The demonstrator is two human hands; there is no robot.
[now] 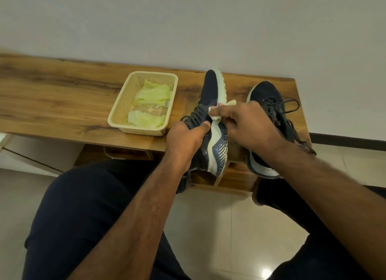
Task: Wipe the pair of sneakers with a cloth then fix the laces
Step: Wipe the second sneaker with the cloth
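A dark navy sneaker (211,87) with a white sole lies tilted on its side on the wooden bench, sole facing right. My left hand (186,137) grips its upper near the laces, thumb against the sole's edge. My right hand (248,125) holds a pale yellow cloth (217,110) pressed against the white sole. The second dark sneaker (269,106) stands upright to the right, its laces loose and trailing; my right forearm hides part of it.
A cream plastic basket (117,121) with pale yellow cloths inside sits on the wooden bench (52,98) left of the shoes. A grey wall is behind. My knees in dark trousers and a tiled floor are below.
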